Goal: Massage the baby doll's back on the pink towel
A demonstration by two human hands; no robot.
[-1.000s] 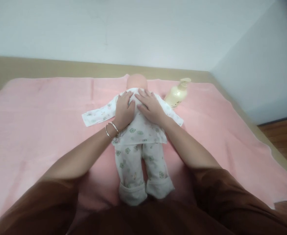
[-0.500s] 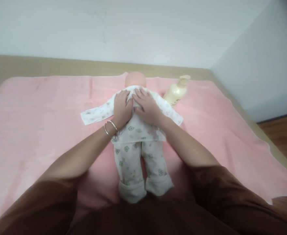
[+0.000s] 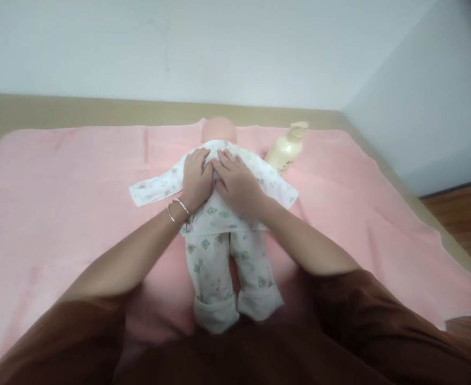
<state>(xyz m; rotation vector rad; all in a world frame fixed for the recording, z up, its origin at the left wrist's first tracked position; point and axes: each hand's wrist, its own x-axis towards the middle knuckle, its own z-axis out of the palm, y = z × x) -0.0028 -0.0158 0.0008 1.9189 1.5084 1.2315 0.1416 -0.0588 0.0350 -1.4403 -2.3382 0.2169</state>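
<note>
Now pressing palms-down on the doll [image 3: 219,216], laid lengthwise on a pink sheet [image 3: 78,203] over a tan worktop [image 3: 99,109], with head [image 3: 218,130] at the far end and face out of view. Flat on the upper part of the doll's shirt [image 3: 209,211] with the left hand [image 3: 198,179], fingers close together, grasping nothing. Likewise flat on the doll, just beside, with the right hand [image 3: 239,184], fingers slightly spread, unclenched and holding nothing. Over the last 1 s, slid a little inward and down the doll with the right hand, bringing index finger and left thumb very close, perhaps touching. Judged a small adjustment, keeping both palms on the same area and leaving the doll's pose unchanged. To the right of the doll, partly behind a sleeve, note a cream pump bottle [image 3: 286,151], bearing small dark print too blurred to read; impossible to make out any brand. On the doll's shirt and trousers [image 3: 211,262], see small green motifs but no legible writing.
</note>
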